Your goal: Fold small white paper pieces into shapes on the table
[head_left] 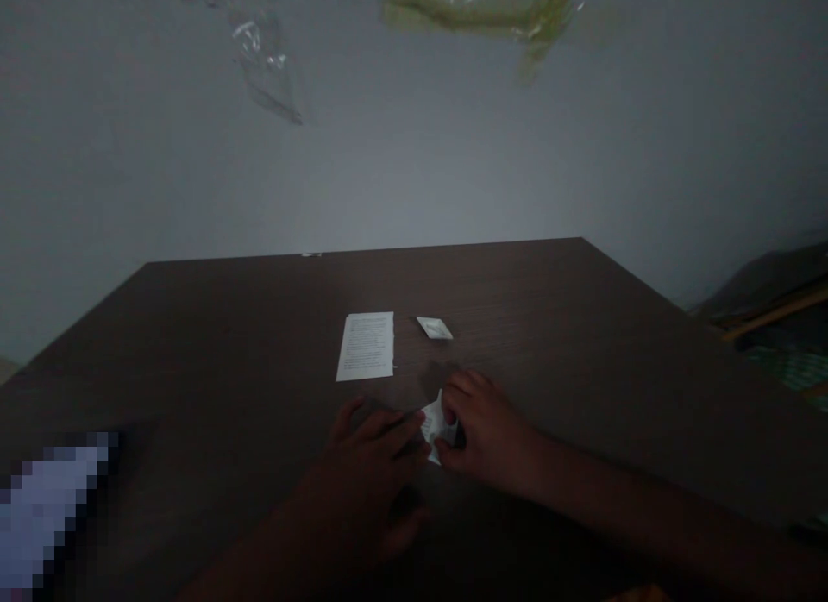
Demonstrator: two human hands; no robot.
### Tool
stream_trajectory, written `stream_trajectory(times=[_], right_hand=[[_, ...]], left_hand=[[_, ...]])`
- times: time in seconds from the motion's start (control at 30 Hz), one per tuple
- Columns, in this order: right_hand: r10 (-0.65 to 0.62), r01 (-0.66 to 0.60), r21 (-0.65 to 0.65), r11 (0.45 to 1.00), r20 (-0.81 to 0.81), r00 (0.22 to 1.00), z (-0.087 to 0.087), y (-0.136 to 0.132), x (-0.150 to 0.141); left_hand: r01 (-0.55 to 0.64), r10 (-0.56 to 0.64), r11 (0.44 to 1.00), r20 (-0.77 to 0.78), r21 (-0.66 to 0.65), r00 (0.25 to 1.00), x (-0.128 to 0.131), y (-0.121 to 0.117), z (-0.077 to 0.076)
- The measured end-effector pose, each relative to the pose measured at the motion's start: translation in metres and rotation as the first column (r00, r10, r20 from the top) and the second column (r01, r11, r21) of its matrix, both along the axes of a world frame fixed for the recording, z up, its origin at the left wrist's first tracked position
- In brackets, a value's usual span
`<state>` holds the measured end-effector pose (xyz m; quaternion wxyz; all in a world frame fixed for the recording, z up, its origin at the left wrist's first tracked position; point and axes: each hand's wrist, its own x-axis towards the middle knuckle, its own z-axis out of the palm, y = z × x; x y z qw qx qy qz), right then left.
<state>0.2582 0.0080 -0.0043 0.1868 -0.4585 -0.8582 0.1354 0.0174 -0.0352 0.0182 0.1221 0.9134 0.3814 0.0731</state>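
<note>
A small folded piece of printed paper point(435, 423) is on or just above the dark table in front of me. My right hand point(482, 429) grips its right side between thumb and fingers. My left hand point(368, 464) is spread out, with its fingertips at the paper's left edge; whether they press on it I cannot tell. Beyond the hands lies a flat sheet of paper point(366, 347) covered in lines of print. To the right of that sheet rests a small folded paper point(435, 328), its shape slanted like a diamond.
The brown wooden table point(246, 326) reaches back to a grey wall point(453, 153) with tape point(479, 11) on it. At the left front lies a blurred-out device with a lit screen point(55, 507). A white scrap point(311, 254) sits at the back edge.
</note>
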Motion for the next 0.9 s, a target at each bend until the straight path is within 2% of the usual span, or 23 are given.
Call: stream_trajectory(times=[0.23, 0.33, 0.5, 0.67, 0.9], right_hand=[[-0.170, 0.170, -0.022, 0.985, 0.018, 0.985, 0.000, 0.037, 0.015], [-0.213, 0.214, -0.036, 0.976, 0.027, 0.977, 0.000, 0.044, 0.019], [-0.104, 0.104, -0.009, 0.995, -0.014, 0.995, -0.009, 0.041, 0.025], [-0.024, 0.024, 0.001, 1.000, -0.030, 0.999, -0.013, 0.034, 0.026], [-0.045, 0.039, -0.074, 0.997, -0.084, 0.995, -0.010, 0.032, 0.024]], left_hand=[[0.010, -0.010, 1.000, -0.011, -0.025, 1.000, 0.000, 0.002, 0.002], [0.010, -0.011, 0.999, -0.019, -0.046, 1.000, 0.000, 0.003, 0.005], [0.006, -0.006, 0.999, 0.003, -0.047, 1.000, 0.001, 0.003, 0.006], [-0.004, -0.001, 0.999, 0.086, 0.054, 0.996, 0.002, 0.009, -0.005], [0.069, -0.078, 0.988, 0.063, 0.136, 0.995, 0.001, 0.016, -0.010]])
